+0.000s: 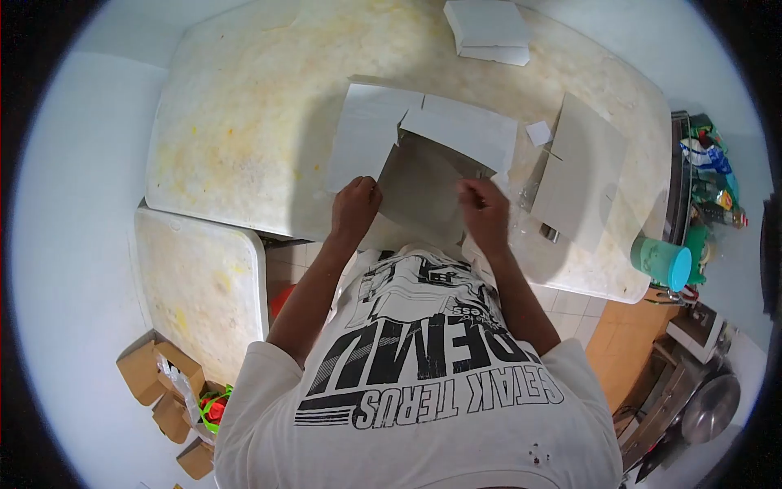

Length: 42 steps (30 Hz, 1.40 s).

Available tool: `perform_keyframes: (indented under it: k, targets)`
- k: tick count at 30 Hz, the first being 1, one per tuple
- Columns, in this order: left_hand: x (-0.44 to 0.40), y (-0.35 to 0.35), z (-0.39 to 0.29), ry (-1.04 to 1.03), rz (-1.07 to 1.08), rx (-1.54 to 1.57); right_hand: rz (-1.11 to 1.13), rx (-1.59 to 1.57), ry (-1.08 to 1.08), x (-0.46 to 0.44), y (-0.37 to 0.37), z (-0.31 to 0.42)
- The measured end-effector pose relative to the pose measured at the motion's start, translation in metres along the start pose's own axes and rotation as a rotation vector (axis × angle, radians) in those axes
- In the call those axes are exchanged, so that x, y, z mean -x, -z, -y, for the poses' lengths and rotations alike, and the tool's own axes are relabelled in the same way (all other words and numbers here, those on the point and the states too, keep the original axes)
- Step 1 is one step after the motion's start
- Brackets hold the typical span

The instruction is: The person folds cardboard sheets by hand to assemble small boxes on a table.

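A partly folded cardboard box (460,130), white outside and grey inside, lies on the table in front of my body. My left hand (357,208) is closed at its near left edge, with fingers curled around that edge. At the near right side, my right hand (484,213) is closed against the box, its fingers curled and a little blurred; what they hold is hidden. To the right lies a flat grey cardboard sheet (580,175) with slits in its edges. A small white square piece (538,133) is between the box and the sheet.
Folded white cardboard (489,28) lies at the table's (236,122) far edge. A container with a turquoise lid (674,267) stands at the right corner. A second, lower table (195,269) is at left, with brown boxes (155,371) below. Pans (709,407) are at lower right.
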<state>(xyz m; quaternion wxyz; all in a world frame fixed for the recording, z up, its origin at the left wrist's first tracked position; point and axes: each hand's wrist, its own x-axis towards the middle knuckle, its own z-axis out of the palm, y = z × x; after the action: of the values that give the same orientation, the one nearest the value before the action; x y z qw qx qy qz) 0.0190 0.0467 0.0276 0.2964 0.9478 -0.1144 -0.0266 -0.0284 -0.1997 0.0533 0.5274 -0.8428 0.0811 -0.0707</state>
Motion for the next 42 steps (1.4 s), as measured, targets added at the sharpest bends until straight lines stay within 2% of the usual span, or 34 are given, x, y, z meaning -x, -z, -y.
perform_keyframes:
  k: [2, 3, 6, 8, 11, 14, 16, 20, 26, 29, 32, 35, 37, 39, 40, 42]
  targets:
    - [0.0, -0.001, -0.001, 0.001, -0.008, 0.008, -0.168, -0.02, -0.114, 0.006, 0.021, -0.017]
    - [0.001, 0.0, -0.002, 0.054, 0.009, 0.079, -0.145, 0.049, -0.151, 0.011, 0.03, -0.028]
    - [0.0, 0.004, 0.005, 0.209, 0.048, 0.311, 0.03, -0.037, -0.331, 0.029, 0.041, -0.052]
    - [0.003, 0.003, 0.019, 0.316, 0.059, 0.502, 0.1, -0.012, -0.339, 0.037, 0.042, -0.061]
    - [0.001, 0.005, 0.015, 0.26, 0.023, 0.327, 0.128, -0.054, -0.412, 0.042, 0.041, -0.05]
    - [0.0, 0.015, -0.013, 0.23, 0.166, 0.148, 0.144, -0.099, -0.442, 0.043, 0.042, -0.05]
    - [0.003, 0.011, -0.008, 0.211, 0.18, 0.149, 0.146, -0.091, -0.41, 0.044, 0.04, -0.053]
    - [0.009, 0.004, -0.002, 0.255, 0.142, 0.238, 0.204, -0.173, -0.483, 0.042, 0.04, -0.045]
    - [0.012, 0.002, 0.003, 0.043, 0.041, 0.086, 0.291, -0.432, -0.553, 0.045, 0.031, -0.05]
    - [0.009, -0.001, -0.005, 0.09, -0.019, 0.134, 0.308, -0.479, -0.567, 0.046, 0.024, -0.049]
    - [0.006, 0.003, -0.039, -0.244, -0.304, -0.133, 0.302, -0.517, -0.572, 0.04, 0.016, -0.054]
    - [0.017, 0.004, -0.08, -0.357, 0.097, 0.083, 0.292, -0.644, -0.589, 0.034, 0.006, -0.048]
    - [0.018, -0.008, -0.084, -0.39, 0.226, 0.019, 0.275, -0.672, -0.552, 0.03, -0.002, -0.045]
    - [0.015, -0.018, -0.076, -0.371, 0.3, -0.046, 0.218, -0.564, -0.527, 0.026, -0.005, -0.038]
    - [0.014, -0.019, -0.071, -0.338, 0.322, 0.022, 0.187, -0.513, -0.519, 0.026, -0.005, -0.034]
    - [0.01, -0.019, -0.064, -0.27, 0.368, 0.156, 0.138, -0.149, -0.22, 0.03, -0.001, -0.033]
